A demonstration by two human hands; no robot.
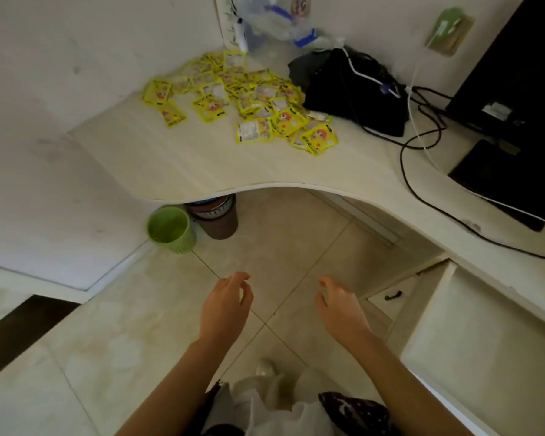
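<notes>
Littering the desk [170, 165]: glossy yellow packets [243, 99] (cartoon-printed).

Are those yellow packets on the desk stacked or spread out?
Spread out: the yellow packets lie loose and overlapping across the desk corner.

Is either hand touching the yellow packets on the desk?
Apart. The head view shows the left hand and right hand empty above the floor tiles, short of the desk edge, with the yellow packets farther back.
</notes>
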